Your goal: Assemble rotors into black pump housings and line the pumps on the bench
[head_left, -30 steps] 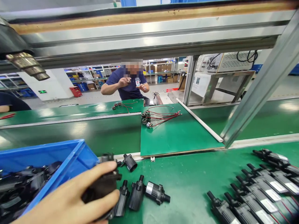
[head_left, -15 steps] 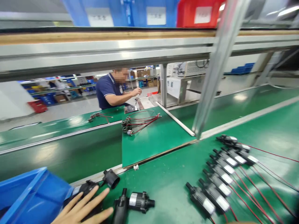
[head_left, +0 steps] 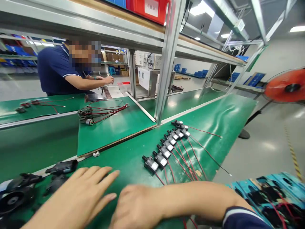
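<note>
My left hand (head_left: 83, 192), palm down with fingers apart, is over the green bench at the lower left, beside several black pump housings (head_left: 59, 179); nothing shows in it. Close to its right, my right hand (head_left: 137, 203) is curled at the bottom centre, its forearm reaching in from the right. Its fingertips are hidden, and so is anything under them. Beyond the right forearm, a slanting row of black pumps (head_left: 164, 151) with white labels and red wires lies on the green bench (head_left: 133, 159).
A green board (head_left: 111, 127) carries small motors with red wires. A metal post (head_left: 164, 70) rises behind the bench. Across it a person (head_left: 57, 70) in a dark blue shirt works. Teal trays (head_left: 269, 197) stand lower right, with an orange fan (head_left: 286, 87) beyond.
The view has turned right and the blue bin has left it. My right hand and forearm have come into full view near my left hand, which still has its fingers spread.
</note>
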A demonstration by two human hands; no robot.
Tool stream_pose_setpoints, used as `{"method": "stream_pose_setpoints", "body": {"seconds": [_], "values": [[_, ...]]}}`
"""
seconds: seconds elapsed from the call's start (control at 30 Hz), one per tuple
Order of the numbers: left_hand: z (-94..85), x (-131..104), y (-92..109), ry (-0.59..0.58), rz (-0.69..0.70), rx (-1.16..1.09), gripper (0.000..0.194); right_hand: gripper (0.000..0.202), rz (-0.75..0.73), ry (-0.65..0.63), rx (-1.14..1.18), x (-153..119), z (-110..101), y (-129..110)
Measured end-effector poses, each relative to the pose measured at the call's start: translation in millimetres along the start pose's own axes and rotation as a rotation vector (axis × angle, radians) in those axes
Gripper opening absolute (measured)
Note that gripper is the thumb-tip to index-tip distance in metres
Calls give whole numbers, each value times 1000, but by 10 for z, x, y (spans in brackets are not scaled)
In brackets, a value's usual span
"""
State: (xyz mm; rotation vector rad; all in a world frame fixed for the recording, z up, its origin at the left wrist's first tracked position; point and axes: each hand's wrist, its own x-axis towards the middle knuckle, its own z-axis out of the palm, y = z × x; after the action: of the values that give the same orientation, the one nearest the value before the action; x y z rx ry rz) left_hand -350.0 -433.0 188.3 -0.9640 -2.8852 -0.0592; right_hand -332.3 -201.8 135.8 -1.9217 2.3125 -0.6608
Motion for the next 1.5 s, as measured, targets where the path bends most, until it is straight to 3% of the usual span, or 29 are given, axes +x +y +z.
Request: {"method": "stream_pose_setpoints", "body": {"seconds": [0.07, 0.17, 0.23, 0.33, 0.4, 0.5, 0.67, 0.8, 0.97, 1.3, 1.4, 1.5], "values": [[74, 306, 467, -87, 54, 60, 44, 19, 221, 187, -175, -439, -299, 120], [239, 709, 1030, -56, 25, 104, 67, 23, 623, 433, -410, -1090, -578, 231], [394, 900, 1293, -5, -8, 69, 81, 28, 788, 441, -497, -1388, -564, 265], [639, 1051, 1478, 68, -39, 9, 72, 40, 882, 371, -550, -1550, -354, 280], [763, 1069, 1445, 109, -23, -11, 60, 41, 899, 385, -554, -1519, -215, 272], [866, 1010, 1212, 130, 19, -70, 52, 37, 903, 431, -548, -1401, -94, 238], [952, 854, 737, 150, 134, -250, 51, 29, 820, 511, -620, -1229, 46, 190], [1048, 842, 548, 187, 204, -296, 52, 26, 783, 583, -675, -1165, 164, 184], [1116, 891, 509, 245, 240, -297, 52, 33, 811, 610, -651, -1134, 203, 132], [1143, 887, 553, 224, 194, -292, 51, 38, 892, 586, -455, -1137, 113, -85], [1088, 866, 596, 197, 169, -289, 50, 41, 936, 647, -402, -1265, -68, 33], [1038, 850, 623, 181, 164, -280, 49, 63, 1125, 648, -420, -1472, -311, 340]]}}
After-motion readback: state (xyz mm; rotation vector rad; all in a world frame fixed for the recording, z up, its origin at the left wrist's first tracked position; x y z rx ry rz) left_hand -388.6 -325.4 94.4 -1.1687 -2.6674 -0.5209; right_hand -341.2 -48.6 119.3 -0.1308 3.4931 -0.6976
